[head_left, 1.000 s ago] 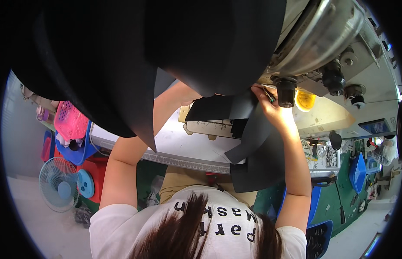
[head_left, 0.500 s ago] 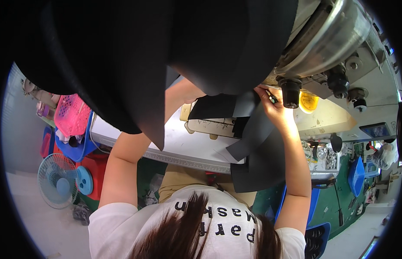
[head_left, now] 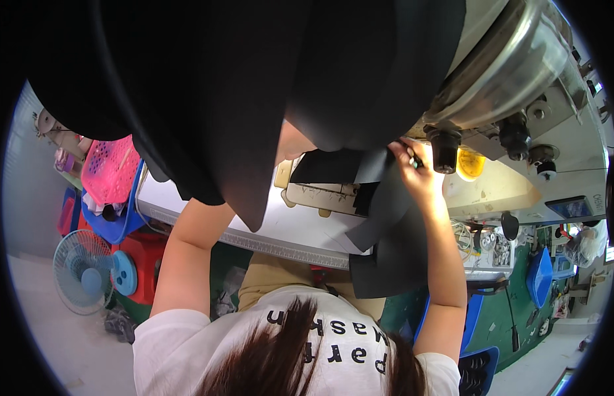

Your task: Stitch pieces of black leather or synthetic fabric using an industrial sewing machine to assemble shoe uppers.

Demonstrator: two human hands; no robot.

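A large sheet of black material (head_left: 359,72) covers the upper part of the view and hangs in folds toward me. My left hand (head_left: 295,144) is mostly behind it; only a patch of skin shows and its fingers are hidden. My right hand (head_left: 412,165) is closed around a small dark tool (head_left: 417,160), whose kind I cannot make out, with the fingertips at the edge of the material beside the sewing machine (head_left: 491,99). A black strip (head_left: 402,231) trails from there over the table's front edge. Under the work lies the machine's pale bed (head_left: 320,195).
Black knobs (head_left: 444,150) stick out of the machine close to my right hand, near a yellow round dish (head_left: 470,164). A ruler strip (head_left: 280,249) runs along the table edge. To the left are a pink basket (head_left: 110,168) and a fan (head_left: 86,272); at right, a tray of bobbins (head_left: 495,247).
The view has shifted slightly. The hanging black material has moved a little to the right, and the tool in my right hand has turned somewhat. Both arms stay in nearly the same place.
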